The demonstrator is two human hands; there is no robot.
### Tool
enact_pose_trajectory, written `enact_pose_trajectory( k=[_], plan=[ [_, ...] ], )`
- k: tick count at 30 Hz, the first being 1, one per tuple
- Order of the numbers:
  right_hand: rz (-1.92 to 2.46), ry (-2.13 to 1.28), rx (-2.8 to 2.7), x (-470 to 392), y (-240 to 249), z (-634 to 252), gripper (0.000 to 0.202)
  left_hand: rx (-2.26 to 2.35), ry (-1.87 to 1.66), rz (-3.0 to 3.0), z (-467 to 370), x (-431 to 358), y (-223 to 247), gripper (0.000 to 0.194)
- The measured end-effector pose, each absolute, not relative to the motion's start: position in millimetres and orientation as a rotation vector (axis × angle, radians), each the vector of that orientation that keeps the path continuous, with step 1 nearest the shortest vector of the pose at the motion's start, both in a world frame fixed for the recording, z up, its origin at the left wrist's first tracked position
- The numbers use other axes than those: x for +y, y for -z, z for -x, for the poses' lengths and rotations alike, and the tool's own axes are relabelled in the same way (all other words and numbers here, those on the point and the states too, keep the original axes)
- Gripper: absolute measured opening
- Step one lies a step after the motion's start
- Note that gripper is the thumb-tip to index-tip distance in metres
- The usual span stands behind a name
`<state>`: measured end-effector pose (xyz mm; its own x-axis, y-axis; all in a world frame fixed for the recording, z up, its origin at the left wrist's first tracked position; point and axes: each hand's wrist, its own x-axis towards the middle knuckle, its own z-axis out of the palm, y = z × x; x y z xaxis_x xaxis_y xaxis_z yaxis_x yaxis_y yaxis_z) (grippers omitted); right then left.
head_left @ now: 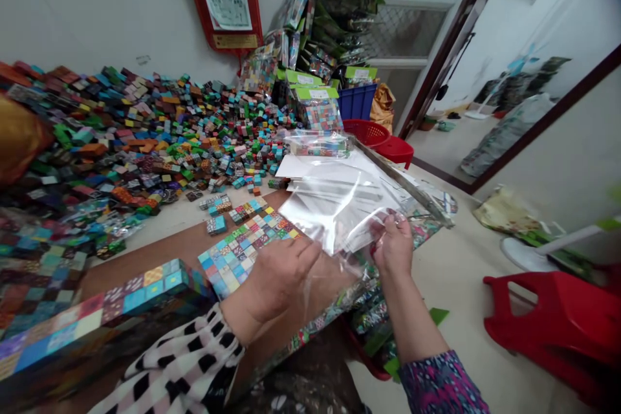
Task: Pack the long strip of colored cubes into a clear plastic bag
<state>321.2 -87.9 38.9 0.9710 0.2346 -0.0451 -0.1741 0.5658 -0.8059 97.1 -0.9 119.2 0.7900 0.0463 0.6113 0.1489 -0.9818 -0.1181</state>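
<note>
as hands hold clear bag, pointing forward, (long axis unclear)

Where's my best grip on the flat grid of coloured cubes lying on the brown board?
I'd come down from above and squeeze two opposite edges of the cube grid evenly: it lies flat on the brown board, so its underside seems blocked. The left hand covers its near right part in this view. Whether the cubes are joined can't be told.

left sleeve: pale, black diamond-like patches; right sleeve: purple, multicoloured print
</note>
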Motion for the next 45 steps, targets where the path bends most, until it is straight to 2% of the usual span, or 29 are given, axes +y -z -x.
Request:
enact_pose_trajectory(
  k=[5, 10, 15, 19, 23, 30, 36, 41, 45],
  plan=[
    [0.961, -0.083, -0.094, -102.8, -38.8, -310.9, 0.034, -0.031, 0.891, 2.898, -83.3, -19.3, -111.3, 0.017],
    [1.010, -0.085, -0.188, -109.5, -49.2, -303.0, 0.034, 0.103, 0.895, 2.923, -70.6, -32.5, -106.8, 0.021],
    [1.008, 0.039, -0.328, -105.1, -65.7, -307.4, 0.027, 0.260, 0.992, 2.943, -61.4, -44.5, -120.5, 0.027],
    [0.982, 0.028, -0.379, -98.1, -77.6, -313.1, 0.028, 0.327, 1.067, 2.929, -55.7, -53.5, -133.8, 0.023],
    [0.966, 0.067, -0.360, -91.7, -65.2, -317.7, 0.030, 0.387, 1.105, 2.931, -51.1, -61.0, -142.2, 0.023],
    [1.067, -0.132, -0.287, -90.2, -24.1, -311.2, 0.035, 0.436, 1.148, 2.946, -46.4, -72.9, -146.7, 0.025],
    [1.139, -0.233, -0.264, -101.2, -22.5, -301.3, 0.047, 0.444, 1.224, 2.966, -42.5, -82.4, -137.8, 0.019],
    [1.167, -0.431, -0.306, -107.6, -21.3, -294.9, 0.040, 0.412, 1.297, 2.965, -40.1, -86.3, -136.6, 0.017],
    [1.125, -0.403, -0.292, -108.4, -25.9, -290.2, 0.047, 0.385, 1.288, 2.969, -38.1, -92.0, -128.9, 0.020]
  ],
)
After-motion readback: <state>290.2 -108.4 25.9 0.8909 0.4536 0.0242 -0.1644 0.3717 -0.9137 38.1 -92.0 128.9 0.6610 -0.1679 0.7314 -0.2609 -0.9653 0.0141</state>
